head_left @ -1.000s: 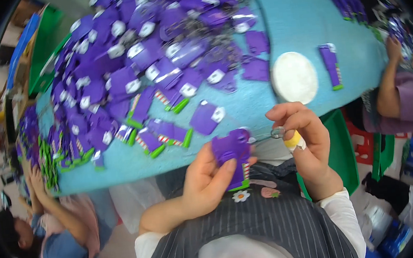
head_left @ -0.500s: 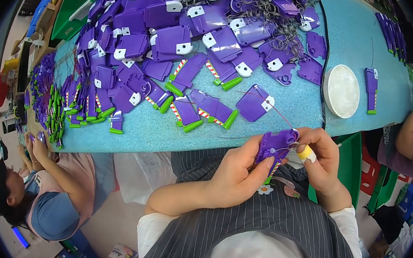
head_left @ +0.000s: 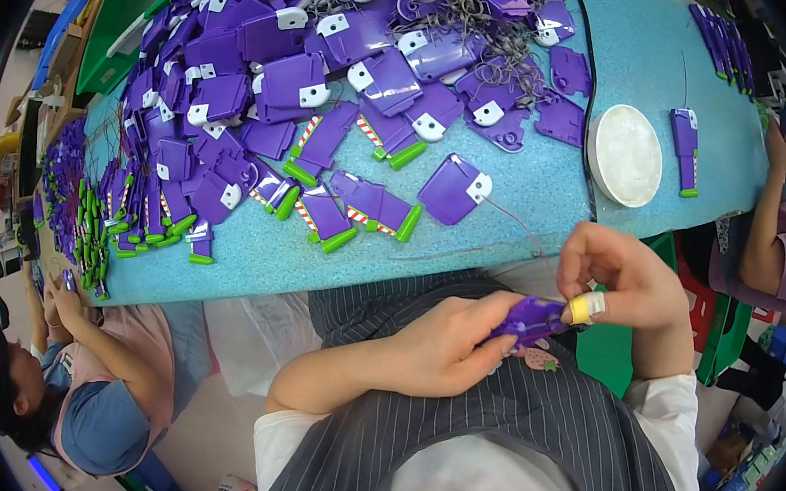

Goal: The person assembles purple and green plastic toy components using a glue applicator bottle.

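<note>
My left hand (head_left: pixel 450 344) pinches a small purple plastic part (head_left: pixel 534 317) between thumb and fingers, just above my apron. At the part's right end is my right hand (head_left: pixel 629 284), its fingers curled and its thumb, wrapped in white and yellow tape, against that end. Whatever lies between the right fingertips is too small to make out. A thin reddish wire (head_left: pixel 516 221) runs from near my hands up to a purple panel (head_left: pixel 449 193) with a white corner, lying on the table.
Purple panels (head_left: pixel 292 80) with white corners are heaped on the blue table (head_left: pixel 503 206). Grey spring-like coils (head_left: pixel 500 74) lie among them. Several purple-and-green parts (head_left: pixel 324 219) lie nearer. A black cable (head_left: pixel 585 57) passes the white bowl (head_left: pixel 626 157). Co-workers (head_left: pixel 108 377) sit at both sides.
My right hand has shifted right and its fingers have lifted, with the thumb at the part's end. The purple part has tilted and sits lower. The view has shifted slightly right.
</note>
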A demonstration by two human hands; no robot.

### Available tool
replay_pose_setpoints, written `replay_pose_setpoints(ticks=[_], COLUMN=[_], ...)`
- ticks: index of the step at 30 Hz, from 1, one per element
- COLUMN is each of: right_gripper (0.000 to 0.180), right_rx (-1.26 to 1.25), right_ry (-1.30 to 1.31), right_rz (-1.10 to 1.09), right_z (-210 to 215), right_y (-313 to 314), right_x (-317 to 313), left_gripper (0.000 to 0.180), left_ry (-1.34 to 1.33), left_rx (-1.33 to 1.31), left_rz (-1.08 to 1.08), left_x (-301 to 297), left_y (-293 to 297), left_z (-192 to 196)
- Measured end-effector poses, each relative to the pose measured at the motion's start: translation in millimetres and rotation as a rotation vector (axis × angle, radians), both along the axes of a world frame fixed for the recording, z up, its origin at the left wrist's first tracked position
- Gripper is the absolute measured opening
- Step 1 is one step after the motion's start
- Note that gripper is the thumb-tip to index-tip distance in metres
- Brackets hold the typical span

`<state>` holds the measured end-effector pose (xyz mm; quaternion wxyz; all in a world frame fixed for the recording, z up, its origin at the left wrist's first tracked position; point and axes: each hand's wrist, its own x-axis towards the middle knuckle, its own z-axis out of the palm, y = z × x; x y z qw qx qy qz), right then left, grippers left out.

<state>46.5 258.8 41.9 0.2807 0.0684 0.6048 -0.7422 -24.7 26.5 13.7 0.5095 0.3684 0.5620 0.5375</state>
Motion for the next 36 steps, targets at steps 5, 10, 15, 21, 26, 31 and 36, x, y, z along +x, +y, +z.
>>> replay_pose_setpoints(ticks=[5, 10, 15, 21, 26, 31, 36], right_gripper=[0.024, 0.026, 0.028, 0.025, 0.016, 0.010, 0.025], right_rx=[-0.405, 0.211, 0.516, 0.465, 0.318, 0.163, 0.717], right_ry=[-0.176, 0.470, 0.719, 0.645, 0.564, 0.423, 0.562], right_rz=[0.063, -0.383, -0.408, -0.448, -0.594, -0.575, -0.288], right_z=[-23.1, -36.0, -36.5, -45.3, -58.8, -52.6, -49.9], right_y=[-14.1, -61.0, -78.7, -87.4, -110.4, -106.5, -62.3], right_x=[-10.3, -7.4, -13.5, -13.7, -11.5, -14.8, -34.4], left_gripper=[0.035, 0.035, 0.036, 0.036, 0.040, 0.039, 0.039], left_ry=[-0.639, -0.247, 0.736, 0.573, -0.189, -0.311, -0.740], left_rx=[0.223, 0.206, 0.140, 0.125, 0.305, 0.298, 0.212], left_rz=[0.183, 0.802, 0.861, 0.858, 0.860, 0.746, 0.640], left_x=[13.2, 33.7, 23.9, 32.0, 36.4, 31.4, 30.5], left_y=[-8.2, -2.5, -1.4, -7.0, -4.7, -18.1, -42.6], left_z=[-3.3, -16.3, -20.2, -35.0, -35.5, -32.7, -21.3])
